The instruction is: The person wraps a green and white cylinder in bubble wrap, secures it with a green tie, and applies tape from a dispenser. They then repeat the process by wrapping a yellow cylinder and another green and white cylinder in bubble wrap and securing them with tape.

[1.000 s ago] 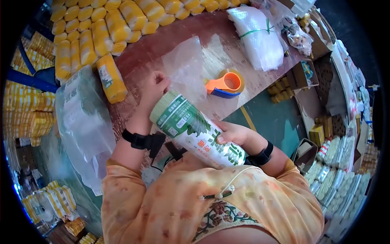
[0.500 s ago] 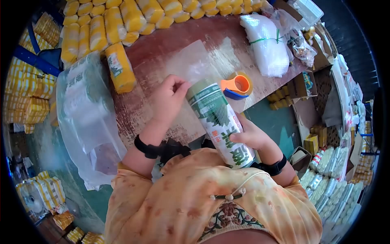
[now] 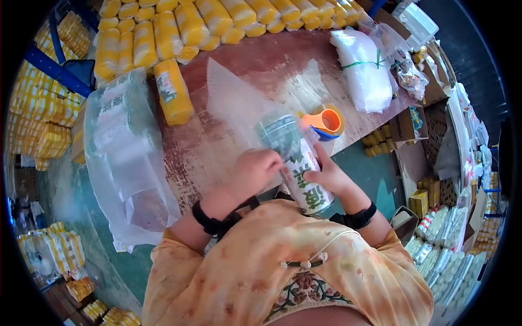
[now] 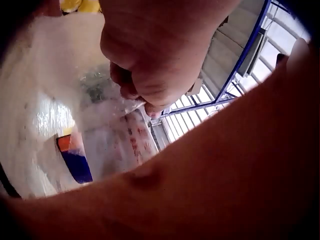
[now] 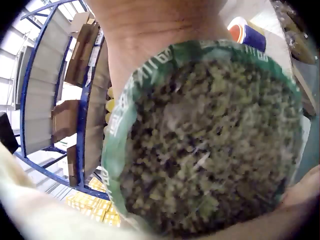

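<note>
A green-and-white printed cylindrical packet [image 3: 304, 179] tilts in front of the body, and its green-edged end [image 5: 200, 145] fills much of the right wrist view. My right hand [image 3: 333, 178] grips its right side, thumb across the print. At the packet's left side, my left hand [image 3: 253, 173] has curled fingers; in the left wrist view this hand [image 4: 160, 55] pinches an edge of clear film over the packet. A translucent sheet [image 3: 231, 92] stretches from the table to the packet's upper end, which is blurred. The far side of the packet is hidden.
An orange-and-blue tape dispenser [image 3: 326, 122] stands just beyond the packet. Yellow packets [image 3: 190, 27] line the table's back edge, with one lone yellow packet [image 3: 174, 93] nearer. Clear bags [image 3: 128, 157] hang at the left; a tied plastic bundle [image 3: 365, 70] lies at the back right.
My left hand has moved from the packet's upper end down along its left side, towards the body. The translucent sheet has shifted and spreads farther left. My right hand still holds the packet.
</note>
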{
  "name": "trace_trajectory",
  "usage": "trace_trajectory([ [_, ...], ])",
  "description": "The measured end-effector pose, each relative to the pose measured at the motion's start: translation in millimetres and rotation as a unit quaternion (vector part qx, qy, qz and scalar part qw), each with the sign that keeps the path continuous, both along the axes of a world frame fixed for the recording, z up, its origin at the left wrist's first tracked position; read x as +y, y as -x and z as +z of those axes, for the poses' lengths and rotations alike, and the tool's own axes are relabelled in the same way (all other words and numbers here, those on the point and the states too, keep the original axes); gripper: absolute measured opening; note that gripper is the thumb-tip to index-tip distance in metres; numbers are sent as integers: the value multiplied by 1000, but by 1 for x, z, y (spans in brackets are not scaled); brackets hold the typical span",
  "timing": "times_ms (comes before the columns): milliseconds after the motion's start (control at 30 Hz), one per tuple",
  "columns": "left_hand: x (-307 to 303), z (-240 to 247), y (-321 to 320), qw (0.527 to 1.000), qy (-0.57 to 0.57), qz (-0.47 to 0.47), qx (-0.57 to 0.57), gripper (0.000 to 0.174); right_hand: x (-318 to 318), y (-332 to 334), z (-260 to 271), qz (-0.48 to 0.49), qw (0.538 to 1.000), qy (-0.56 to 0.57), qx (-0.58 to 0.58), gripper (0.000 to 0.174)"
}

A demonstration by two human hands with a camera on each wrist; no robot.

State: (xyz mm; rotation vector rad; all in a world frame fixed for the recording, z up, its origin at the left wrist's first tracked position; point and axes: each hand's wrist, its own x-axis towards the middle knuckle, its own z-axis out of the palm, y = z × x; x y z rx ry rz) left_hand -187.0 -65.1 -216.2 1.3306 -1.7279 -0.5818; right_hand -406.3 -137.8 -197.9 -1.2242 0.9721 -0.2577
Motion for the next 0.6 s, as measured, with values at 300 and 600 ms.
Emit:
trace_trajectory([
  [300, -3, 6, -22, 912, 182, 322, 180, 24, 9, -17, -56, -49, 890, -329, -311, 61],
  [600, -5, -62, -25, 535, -185, -134, 813, 59, 18, -54, -29, 44, 946, -265, -181, 53],
])
